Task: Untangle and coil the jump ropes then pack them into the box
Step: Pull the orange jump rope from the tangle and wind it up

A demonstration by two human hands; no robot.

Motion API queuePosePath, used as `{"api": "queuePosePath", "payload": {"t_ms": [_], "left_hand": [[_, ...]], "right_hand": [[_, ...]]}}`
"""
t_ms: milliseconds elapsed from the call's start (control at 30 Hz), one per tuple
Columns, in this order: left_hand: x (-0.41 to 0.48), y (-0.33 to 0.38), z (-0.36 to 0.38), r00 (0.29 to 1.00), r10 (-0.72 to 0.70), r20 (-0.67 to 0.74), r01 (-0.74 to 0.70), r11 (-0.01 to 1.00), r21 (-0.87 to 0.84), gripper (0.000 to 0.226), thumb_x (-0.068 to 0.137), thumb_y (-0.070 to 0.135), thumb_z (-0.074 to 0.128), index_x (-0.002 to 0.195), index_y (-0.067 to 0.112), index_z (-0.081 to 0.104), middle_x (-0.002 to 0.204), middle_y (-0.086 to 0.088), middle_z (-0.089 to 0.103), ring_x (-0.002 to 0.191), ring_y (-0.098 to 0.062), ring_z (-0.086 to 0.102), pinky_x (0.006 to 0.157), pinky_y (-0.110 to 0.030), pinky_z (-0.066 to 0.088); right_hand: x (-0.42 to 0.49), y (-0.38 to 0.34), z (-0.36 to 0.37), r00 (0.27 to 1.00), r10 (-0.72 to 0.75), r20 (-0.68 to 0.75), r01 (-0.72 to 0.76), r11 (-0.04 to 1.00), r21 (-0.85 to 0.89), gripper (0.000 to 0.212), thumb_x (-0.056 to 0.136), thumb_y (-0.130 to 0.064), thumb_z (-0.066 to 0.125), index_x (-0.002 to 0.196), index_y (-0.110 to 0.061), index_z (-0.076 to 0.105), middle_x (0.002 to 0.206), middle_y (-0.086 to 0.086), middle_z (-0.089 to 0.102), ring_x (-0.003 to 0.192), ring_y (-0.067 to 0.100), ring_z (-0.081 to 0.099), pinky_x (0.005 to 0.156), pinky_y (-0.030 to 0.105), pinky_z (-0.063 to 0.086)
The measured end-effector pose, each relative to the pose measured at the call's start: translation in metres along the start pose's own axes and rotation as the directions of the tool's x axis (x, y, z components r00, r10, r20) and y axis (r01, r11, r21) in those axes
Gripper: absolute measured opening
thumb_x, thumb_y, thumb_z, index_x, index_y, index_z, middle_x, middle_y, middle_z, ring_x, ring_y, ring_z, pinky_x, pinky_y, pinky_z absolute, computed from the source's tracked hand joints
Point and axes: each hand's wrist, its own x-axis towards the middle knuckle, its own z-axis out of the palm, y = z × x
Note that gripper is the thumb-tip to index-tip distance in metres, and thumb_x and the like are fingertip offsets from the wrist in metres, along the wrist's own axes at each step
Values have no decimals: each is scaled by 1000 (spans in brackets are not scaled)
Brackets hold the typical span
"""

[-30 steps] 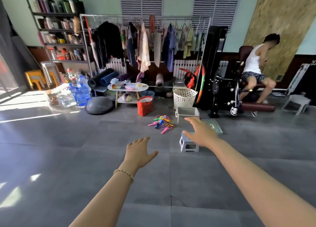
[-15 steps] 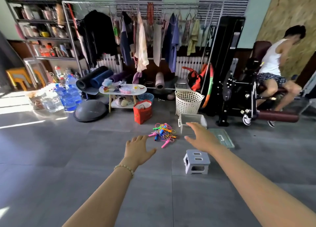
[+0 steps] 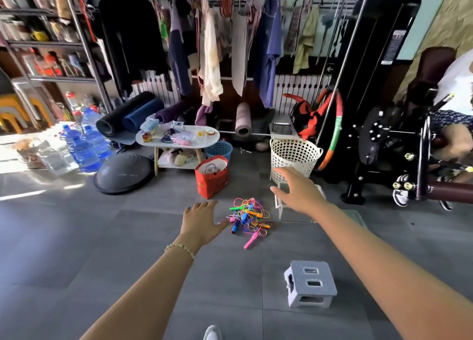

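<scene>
A tangled heap of colourful jump ropes (image 3: 249, 218) with pink, blue, green and orange handles lies on the grey floor. A clear plastic box (image 3: 280, 206) stands just right of the heap, largely hidden behind my right hand. My left hand (image 3: 201, 222) is stretched out with fingers apart, close to the heap's left side and holding nothing. My right hand (image 3: 298, 191) is also open and reaches forward above the box, to the right of the ropes.
A small grey step stool (image 3: 309, 287) stands near me on the right. A red bag (image 3: 212, 177), white basket (image 3: 294, 157), low white table (image 3: 178, 137) and grey dome (image 3: 122, 173) lie beyond. A person sits on a gym machine (image 3: 389, 145) at the right.
The view has moved closer to the ropes and box. The step stool now lies below my right arm, and both open hands extend nearer the heap.
</scene>
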Motion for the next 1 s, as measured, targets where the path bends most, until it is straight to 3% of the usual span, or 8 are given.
{"api": "queuePosePath", "payload": {"t_ms": [367, 467, 700, 1000], "left_hand": [[274, 3, 2, 990, 120, 70, -116, 991, -62, 64, 90, 55, 48, 143, 22, 36, 143, -1, 47, 132, -23, 40, 109, -35, 27], [340, 14, 8, 988, 131, 84, -126, 990, -64, 64, 90, 54, 48, 143, 21, 36, 144, -1, 46, 133, -23, 38, 110, -35, 27], [480, 43, 28, 998, 35, 46, -32, 997, -77, 65, 89, 57, 48, 142, 21, 38, 140, -2, 49, 130, -24, 43, 108, -35, 30], [617, 62, 28, 998, -46, 38, 48, 998, -51, 67, 88, 57, 50, 143, 22, 36, 144, -1, 46, 133, -23, 40, 109, -34, 27]], "right_hand": [[195, 104, 33, 989, 146, -22, -144, 987, 74, 49, 93, -34, 54, 139, -23, 40, 143, -8, 40, 130, 10, 40, 97, 20, 29], [246, 146, 42, 980, 197, -14, -195, 976, 99, 51, 93, -34, 54, 139, -21, 39, 142, -6, 41, 128, 11, 42, 97, 22, 32], [396, 244, 60, 986, 157, 48, -161, 983, 84, 57, 91, -31, 56, 141, -14, 35, 146, 3, 37, 131, 21, 40, 104, 42, 39], [549, 318, 85, 993, 66, 98, -76, 992, 98, 60, 90, -31, 56, 143, -17, 33, 150, 1, 31, 136, 20, 35, 106, 37, 36]]}}
